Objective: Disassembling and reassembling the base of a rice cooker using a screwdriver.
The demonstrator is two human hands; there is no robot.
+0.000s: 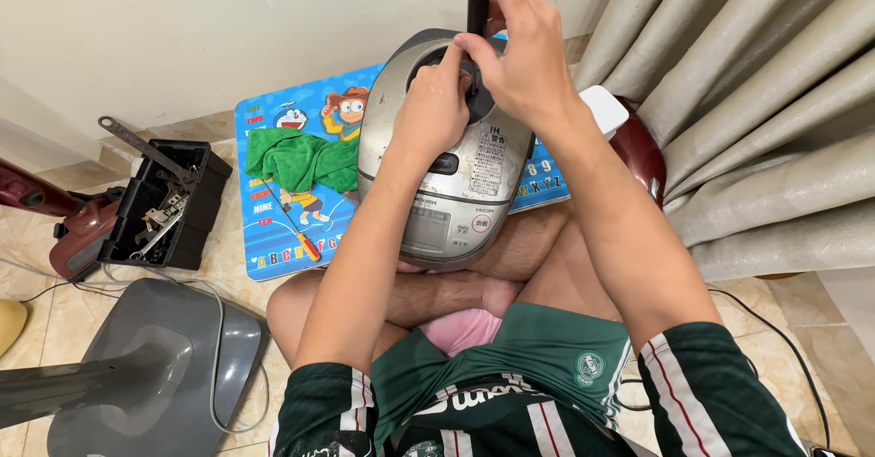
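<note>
The right hand grips a black-handled tool upright over the silver rice cooker. The left hand has its fingers pinched at the tool's base. A green cloth lies at nine o'clock from the cooker.

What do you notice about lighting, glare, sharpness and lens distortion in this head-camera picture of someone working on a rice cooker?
Head view: soft, even indoor light with faint shadows; a mild sheen on the rice cooker lid and the grey fan base, no harsh glare; left hand, right hand and screwdriver handle are sharp; wide-angle lens stretches the forearms and bends the edges.
</note>
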